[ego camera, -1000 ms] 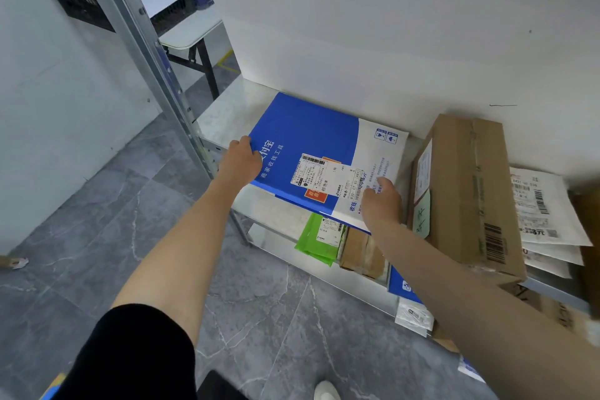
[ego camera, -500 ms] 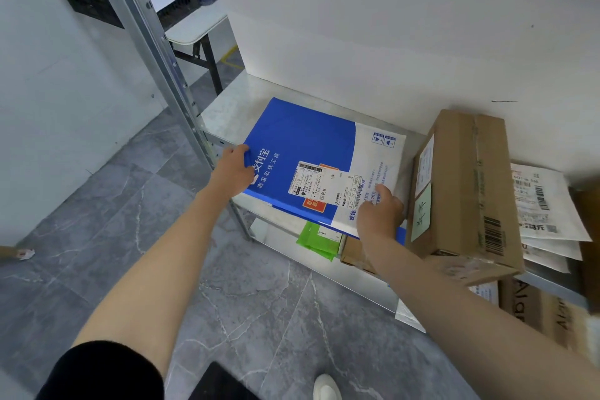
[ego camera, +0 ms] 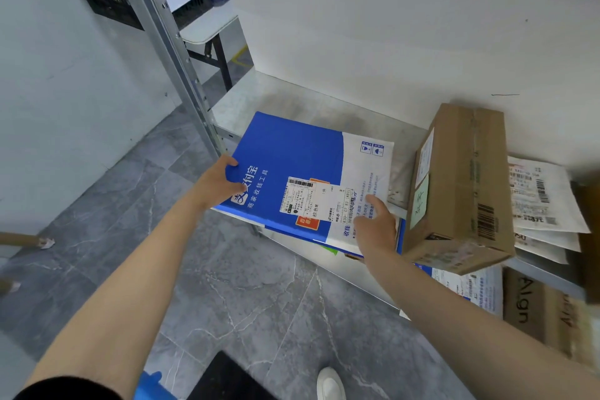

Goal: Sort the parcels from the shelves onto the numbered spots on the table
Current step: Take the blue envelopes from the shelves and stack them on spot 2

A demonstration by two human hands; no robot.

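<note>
On the metal shelf [ego camera: 292, 97], dead centre of the view, lies the blue-and-white flat parcel [ego camera: 292, 159], its near edge hanging over the front lip. Left hand [ego camera: 219, 183] grips the corner at 9 o'clock, thumb on top. Right hand [ego camera: 373, 225] pinches the near edge at 4 o'clock, thumb up by the shipping label [ego camera: 318, 201], fingers tucked under where I can't see them. My worry: the cardboard box [ego camera: 461, 185] stands just beside the parcel at 3 o'clock and also pokes past the shelf front, so a sloppy sideways drag could knock it off. Parcel looks thin, wide, fairly stiff, blue at the left and white at the right, with Chinese print.
</note>
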